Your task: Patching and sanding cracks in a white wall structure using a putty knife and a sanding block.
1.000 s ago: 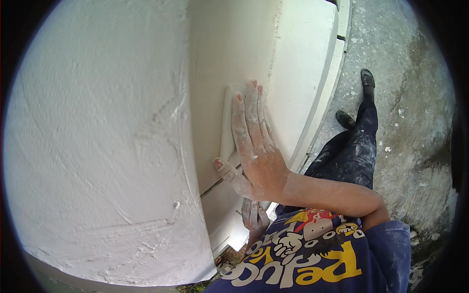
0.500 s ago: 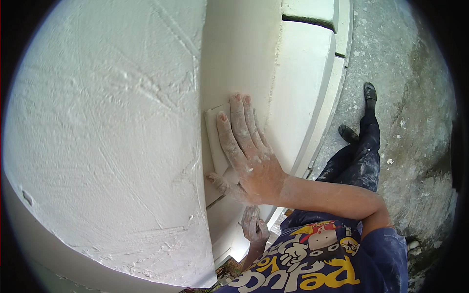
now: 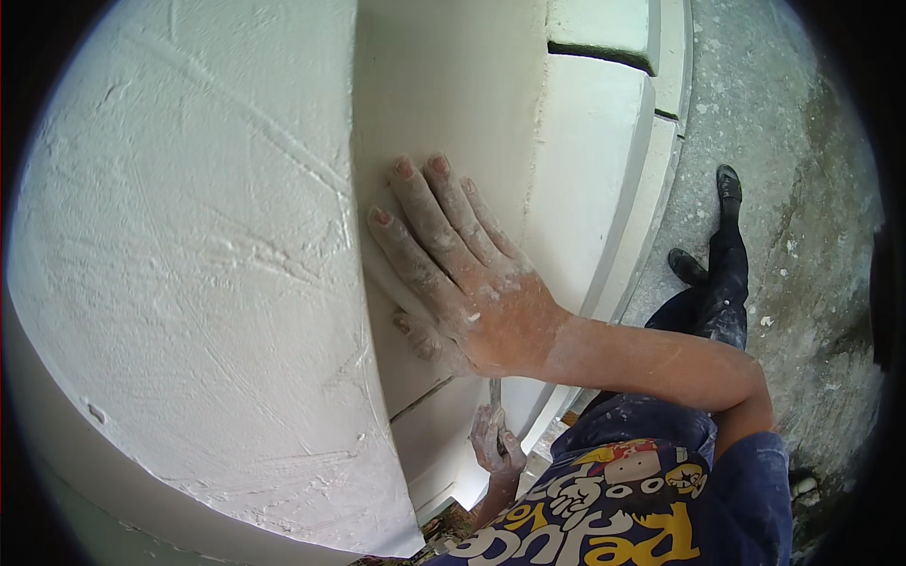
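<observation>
My right hand [image 3: 481, 292] lies flat with outstretched fingers on a smooth cream-white surface [image 3: 462, 85]. Under its palm and index finger is a pale flat sheet [image 3: 385, 280], mostly hidden, with only a slim edge showing beside the fingers. The thumb is tucked low, near a dark seam. Below it, close to my shirt, my left hand [image 3: 497, 445] is closed around a thin grey tool [image 3: 495, 391]; the tool's far end is hidden behind the right hand. White dust coats both hands.
A large rough white plastered panel [image 3: 208, 283] stands close on the left, its edge beside my right fingertips. White blocks [image 3: 595, 132] with dark gaps run along the right. Beyond them lies a stained concrete floor [image 3: 802, 236], with my legs [image 3: 727, 274] over it.
My right hand has slid left, toward the panel's edge, and the pale sheet now shows less beneath it. The thin tool above my left hand has come into sight.
</observation>
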`<state>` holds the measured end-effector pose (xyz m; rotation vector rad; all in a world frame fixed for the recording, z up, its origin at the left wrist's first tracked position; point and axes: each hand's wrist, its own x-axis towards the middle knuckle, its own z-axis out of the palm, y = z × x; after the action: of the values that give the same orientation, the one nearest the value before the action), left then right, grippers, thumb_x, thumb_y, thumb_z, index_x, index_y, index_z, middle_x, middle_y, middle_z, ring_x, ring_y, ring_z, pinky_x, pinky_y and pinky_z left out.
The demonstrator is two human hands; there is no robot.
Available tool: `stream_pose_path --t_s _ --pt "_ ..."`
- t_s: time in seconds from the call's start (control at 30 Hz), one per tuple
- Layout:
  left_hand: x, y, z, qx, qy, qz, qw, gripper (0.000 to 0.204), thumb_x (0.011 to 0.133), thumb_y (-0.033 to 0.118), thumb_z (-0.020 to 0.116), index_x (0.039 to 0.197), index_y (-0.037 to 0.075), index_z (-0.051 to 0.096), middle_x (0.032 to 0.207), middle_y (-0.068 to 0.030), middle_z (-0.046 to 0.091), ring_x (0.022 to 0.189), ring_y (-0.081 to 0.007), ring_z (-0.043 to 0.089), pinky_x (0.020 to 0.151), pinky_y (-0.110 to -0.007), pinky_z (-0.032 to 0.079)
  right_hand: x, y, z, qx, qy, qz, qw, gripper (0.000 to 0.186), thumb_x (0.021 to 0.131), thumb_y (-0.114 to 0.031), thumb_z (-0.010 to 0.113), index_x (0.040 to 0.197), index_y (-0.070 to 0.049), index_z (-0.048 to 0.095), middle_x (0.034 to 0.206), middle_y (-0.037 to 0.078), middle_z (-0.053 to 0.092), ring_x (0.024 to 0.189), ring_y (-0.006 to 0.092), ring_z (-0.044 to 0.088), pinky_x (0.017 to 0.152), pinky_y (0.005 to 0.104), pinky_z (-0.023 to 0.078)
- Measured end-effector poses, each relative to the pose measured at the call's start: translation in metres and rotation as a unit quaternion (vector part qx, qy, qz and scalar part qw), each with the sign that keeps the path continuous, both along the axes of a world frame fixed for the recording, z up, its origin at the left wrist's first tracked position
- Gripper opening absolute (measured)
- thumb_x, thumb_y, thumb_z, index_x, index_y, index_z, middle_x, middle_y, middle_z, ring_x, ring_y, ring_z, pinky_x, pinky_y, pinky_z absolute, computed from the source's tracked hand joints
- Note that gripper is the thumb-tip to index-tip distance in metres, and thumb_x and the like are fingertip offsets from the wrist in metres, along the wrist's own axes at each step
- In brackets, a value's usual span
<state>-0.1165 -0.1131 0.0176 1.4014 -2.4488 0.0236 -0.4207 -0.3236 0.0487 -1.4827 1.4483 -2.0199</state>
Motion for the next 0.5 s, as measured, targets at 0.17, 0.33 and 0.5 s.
stream_pose_path --t_s 0.17,0.33,0.5 --pt "0.001 0.005 0.005 0.004 -0.023 -0.005 1.000 0.043 0.098 0.012 0.054 0.139 0.003 0.045 0.131 -0.0310 0.059 0.120 -0.0511 0.058 0.101 -0.060 0.046 -0.070 -0.057 0.004 0.060 0.011 -0.062 0.996 0.072 0.096 -0.035 0.057 0.153 0.004 0.036 0.159 0.032 0.030 0.150 0.0476 0.024 0.123 0.0525 0.025" --pt "-0.008 -0.001 0.007 -0.013 -0.060 -0.008 0.998 0.043 0.097 0.009 0.051 0.140 0.005 0.044 0.127 -0.0265 0.064 0.119 -0.0467 0.061 0.103 -0.061 0.044 -0.021 -0.023 0.012 0.026 -0.048 -0.091 0.994 0.072 0.099 -0.037 0.055 0.155 0.003 0.033 0.163 0.030 0.021 0.152 0.0456 0.021 0.125 0.0531 0.021" --pt "0.001 0.004 0.006 0.009 -0.017 -0.025 1.000 0.045 0.098 0.012 0.055 0.140 0.004 0.045 0.133 -0.0304 0.057 0.123 -0.0518 0.054 0.103 -0.062 0.043 0.026 0.030 0.007 0.018 -0.001 0.091 0.996 0.078 0.094 -0.036 0.064 0.157 0.000 0.033 0.164 0.028 0.020 0.154 0.0436 0.017 0.125 0.0549 0.021"
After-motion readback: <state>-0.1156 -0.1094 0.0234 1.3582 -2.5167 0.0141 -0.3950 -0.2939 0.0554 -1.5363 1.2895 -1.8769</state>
